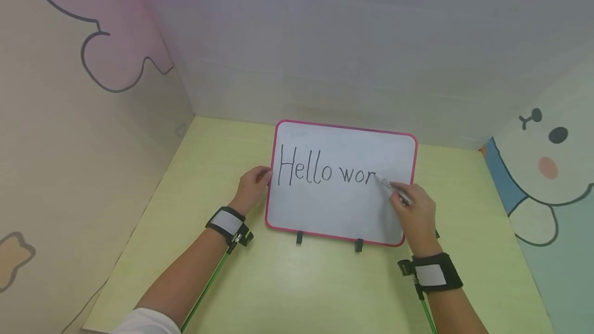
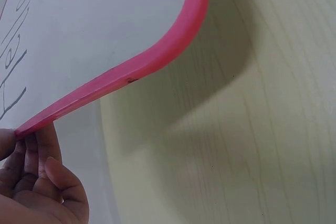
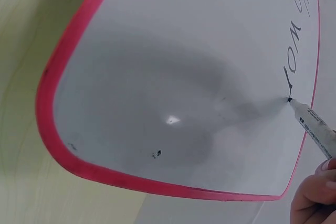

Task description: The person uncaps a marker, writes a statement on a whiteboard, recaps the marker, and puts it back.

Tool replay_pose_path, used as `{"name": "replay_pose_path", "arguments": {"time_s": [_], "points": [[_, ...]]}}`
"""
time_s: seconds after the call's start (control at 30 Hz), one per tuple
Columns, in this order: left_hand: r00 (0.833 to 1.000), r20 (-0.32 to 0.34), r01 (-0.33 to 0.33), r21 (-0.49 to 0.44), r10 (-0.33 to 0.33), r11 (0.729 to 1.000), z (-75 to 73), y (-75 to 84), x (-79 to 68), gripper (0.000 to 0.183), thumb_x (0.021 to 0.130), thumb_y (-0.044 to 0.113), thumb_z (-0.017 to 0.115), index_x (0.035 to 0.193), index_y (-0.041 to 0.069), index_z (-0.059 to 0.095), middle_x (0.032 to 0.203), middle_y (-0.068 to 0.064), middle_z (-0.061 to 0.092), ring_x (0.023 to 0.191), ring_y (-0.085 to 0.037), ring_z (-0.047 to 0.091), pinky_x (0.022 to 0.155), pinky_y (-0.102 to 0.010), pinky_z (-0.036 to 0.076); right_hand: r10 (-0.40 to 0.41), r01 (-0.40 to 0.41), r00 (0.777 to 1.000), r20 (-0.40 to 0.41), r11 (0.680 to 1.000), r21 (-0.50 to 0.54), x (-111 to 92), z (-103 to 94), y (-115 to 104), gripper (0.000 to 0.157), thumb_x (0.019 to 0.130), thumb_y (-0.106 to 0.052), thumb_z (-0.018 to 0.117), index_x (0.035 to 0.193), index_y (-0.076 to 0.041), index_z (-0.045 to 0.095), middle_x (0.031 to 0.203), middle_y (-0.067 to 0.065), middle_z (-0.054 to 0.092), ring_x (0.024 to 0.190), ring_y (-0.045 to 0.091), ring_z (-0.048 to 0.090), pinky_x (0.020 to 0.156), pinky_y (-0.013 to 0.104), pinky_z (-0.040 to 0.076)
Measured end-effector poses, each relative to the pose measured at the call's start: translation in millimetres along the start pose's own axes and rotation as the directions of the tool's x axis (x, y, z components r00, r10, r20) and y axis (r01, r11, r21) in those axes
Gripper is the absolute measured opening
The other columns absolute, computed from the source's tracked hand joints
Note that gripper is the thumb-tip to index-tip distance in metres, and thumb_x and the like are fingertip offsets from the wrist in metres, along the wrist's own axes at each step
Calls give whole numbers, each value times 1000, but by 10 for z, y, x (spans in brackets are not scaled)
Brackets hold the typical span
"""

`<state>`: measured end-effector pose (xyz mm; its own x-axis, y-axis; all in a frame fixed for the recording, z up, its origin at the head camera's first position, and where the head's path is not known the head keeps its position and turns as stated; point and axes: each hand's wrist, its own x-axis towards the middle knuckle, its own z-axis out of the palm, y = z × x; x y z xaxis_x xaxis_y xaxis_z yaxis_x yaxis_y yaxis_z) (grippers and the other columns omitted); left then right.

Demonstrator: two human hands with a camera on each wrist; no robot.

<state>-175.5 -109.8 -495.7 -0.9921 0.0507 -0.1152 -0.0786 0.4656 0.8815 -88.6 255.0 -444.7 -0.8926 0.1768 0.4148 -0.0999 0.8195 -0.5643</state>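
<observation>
A whiteboard (image 1: 325, 210) with a pink frame leans back on the table, the words "Hello wor" written across it in thin black strokes. At its left edge my left hand (image 1: 252, 185) grips the frame, thumb on the front and fingers behind, as the left wrist view shows the hand (image 2: 42, 177) at the pink rim (image 2: 121, 77). My right hand (image 1: 415, 213) pinches a white marker (image 1: 387, 184) near the board's right side. In the right wrist view the black tip of the marker (image 3: 315, 127) meets the board at the end of the "r".
Two small black feet (image 1: 359, 245) stick out under the board's lower edge. The pale yellow table (image 1: 301, 287) meets a white back wall (image 1: 325, 55), with cartoon-painted walls on both sides. Each wrist wears a black strap (image 1: 438, 273) with a green cable.
</observation>
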Motion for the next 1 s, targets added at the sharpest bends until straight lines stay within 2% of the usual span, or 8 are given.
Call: {"name": "replay_pose_path", "arguments": {"time_s": [0.23, 0.37, 0.5, 0.63, 0.83, 1.0], "points": [[1000, -1, 17, 13, -17, 1000, -2, 16, 1, 35, 98, 27, 52, 123, 4, 57, 116, -13, 62, 102, -25, 58, 91, -39, 50, 19, -19, 1000, -6, 1000, 0, 6, -7, -3, 20, 85, -9, 62, 102, -6, 71, 88, 9, 66, 77, 18, 56, 62, 13, 41], [1000, 2, 11, 11, -11, 1000, -9, 13, 1, 35, 98, 27, 51, 123, 4, 57, 116, -13, 62, 102, -25, 57, 91, -40, 50, -11, 17, 995, -97, 998, 56, 12, -21, 10, 19, 83, -3, 62, 99, -4, 72, 82, 11, 65, 72, 18, 54, 60, 9, 36], [1000, 4, 9, 10, -9, 1000, -10, 1, 5, 35, 98, 27, 52, 123, 4, 57, 117, -13, 61, 102, -25, 58, 91, -40, 50, -31, 52, 984, -176, 992, 112, 31, -54, 46, 20, 82, 0, 61, 98, -4, 72, 76, 11, 63, 68, 13, 49, 60, 11, 34], [1000, 1, 4, 11, -4, 1000, -13, -9, 11, 35, 98, 27, 51, 123, 3, 57, 117, -13, 61, 102, -25, 58, 90, -39, 50, -48, 65, 986, -157, 993, 103, 53, -69, 100, 19, 83, -2, 62, 100, -5, 72, 76, 10, 61, 68, 9, 45, 59, 14, 34], [1000, 1, 4, 8, -4, 1000, -19, -12, 17, 36, 98, 28, 51, 123, 4, 57, 117, -12, 61, 101, -25, 58, 91, -39, 50, -73, 82, 991, -108, 994, 78, 101, -87, 124, 21, 86, -4, 61, 105, -5, 70, 80, 11, 61, 72, 12, 46, 60, 11, 34], [1000, 2, 12, 2, -12, 1000, -30, -11, 15, 36, 98, 29, 52, 124, 5, 57, 117, -12, 61, 102, -25, 58, 92, -39, 50, -52, 56, 997, -66, 996, 69, 147, -99, 94, 22, 89, -7, 59, 108, -5, 69, 83, 11, 60, 73, 13, 45, 58, 12, 33]]}}
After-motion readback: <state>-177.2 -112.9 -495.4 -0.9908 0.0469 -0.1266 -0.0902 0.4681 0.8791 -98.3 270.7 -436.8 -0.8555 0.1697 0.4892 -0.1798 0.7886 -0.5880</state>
